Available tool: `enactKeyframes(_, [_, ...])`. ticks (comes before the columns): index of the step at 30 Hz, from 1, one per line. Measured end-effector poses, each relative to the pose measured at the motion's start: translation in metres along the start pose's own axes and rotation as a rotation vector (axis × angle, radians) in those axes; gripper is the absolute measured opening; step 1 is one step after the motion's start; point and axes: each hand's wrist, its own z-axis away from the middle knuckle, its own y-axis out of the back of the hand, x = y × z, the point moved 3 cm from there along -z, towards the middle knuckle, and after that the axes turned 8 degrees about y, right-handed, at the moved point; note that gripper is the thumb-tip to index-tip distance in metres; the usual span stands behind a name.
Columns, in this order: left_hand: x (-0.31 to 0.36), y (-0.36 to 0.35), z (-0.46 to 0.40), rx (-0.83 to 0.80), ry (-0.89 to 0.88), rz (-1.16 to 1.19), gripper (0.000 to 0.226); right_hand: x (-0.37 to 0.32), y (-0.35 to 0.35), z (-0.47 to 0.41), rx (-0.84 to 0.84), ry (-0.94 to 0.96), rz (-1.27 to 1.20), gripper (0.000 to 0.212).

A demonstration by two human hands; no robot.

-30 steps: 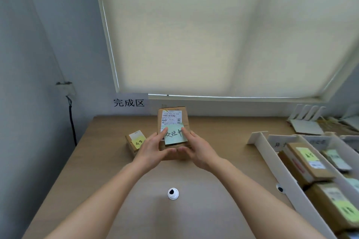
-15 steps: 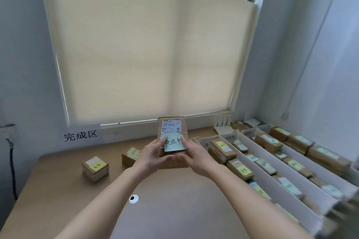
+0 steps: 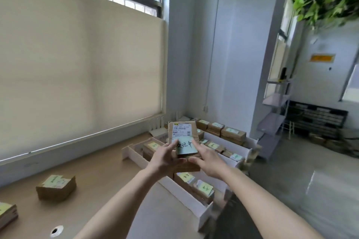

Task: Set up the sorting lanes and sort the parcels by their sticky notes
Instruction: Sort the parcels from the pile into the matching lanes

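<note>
Wooden bench [image 3: 101,178] beneath a blinded window [image 3: 81,68]; white divider lanes [image 3: 180,192] hold parcels. Left hand [image 3: 165,159] and right hand [image 3: 208,162] grip a cardboard parcel [image 3: 181,132], fingers curled round it.

Wooden desk [image 3: 101,169] along the window wall. On it: two loose cardboard parcels far left [image 3: 56,187] [image 3: 6,214], each with a yellow note; white divider lanes [image 3: 182,193] on the right, filled with noted parcels; round cable grommet [image 3: 56,231] near the front edge.
</note>
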Motion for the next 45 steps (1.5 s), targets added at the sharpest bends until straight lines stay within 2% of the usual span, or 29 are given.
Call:
enactKeyframes(8, [0.157, -0.138, -0.036, -0.098, -0.135, -0.048, 0.087, 0.164, 0.097, 0.089, 0.054, -0.151, -0.004, 0.078])
enactKeyframes(14, [0.267, -0.237, -0.051, -0.160, -0.184, 0.006, 0.085, 0.288, 0.162, 0.146, 0.063, -0.221, 0.032, 0.080])
enactKeyframes(19, [0.326, -0.304, -0.065, -0.206, -0.208, 0.034, 0.082, 0.371, 0.192, 0.181, 0.060, -0.291, 0.000, 0.083])
enactKeyframes(25, [0.377, -0.364, -0.103, -0.236, -0.267, -0.005, 0.085, 0.440, 0.217, 0.196, 0.123, -0.333, -0.076, 0.078])
enactKeyframes(33, [0.413, -0.440, -0.199, -0.266, -0.271, 0.028, 0.085, 0.538, 0.250, 0.152, 0.105, -0.352, -0.034, 0.076])
enactKeyframes(45, [0.430, -0.491, -0.424, -0.225, -0.252, 0.029, 0.084, 0.689, 0.293, -0.035, 0.090, -0.321, 0.011, 0.079])
